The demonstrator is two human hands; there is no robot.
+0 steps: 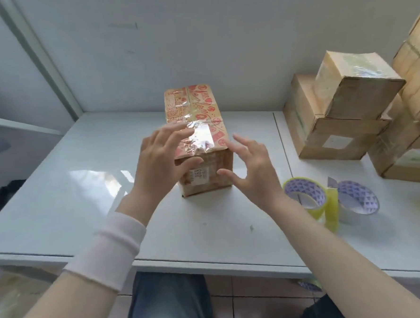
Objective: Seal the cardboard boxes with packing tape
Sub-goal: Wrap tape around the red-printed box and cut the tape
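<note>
Left hand (163, 161) spread open on the printed box (197, 135), smoothing wrinkled tape (197, 137), right hand (251, 171) open beside it; uneven pressing risks trapped creases, weak seal.

I read little here. On the near end of the printed cardboard box (197, 125) sits a small white price sticker (200, 175), turned sideways, with what looks like "880" on it; the finer print is too blurred for me. The box top carries red lettering and doodles, which I cannot make out. A blank white label (338, 141) sits on one stacked brown box (330, 136).
</note>
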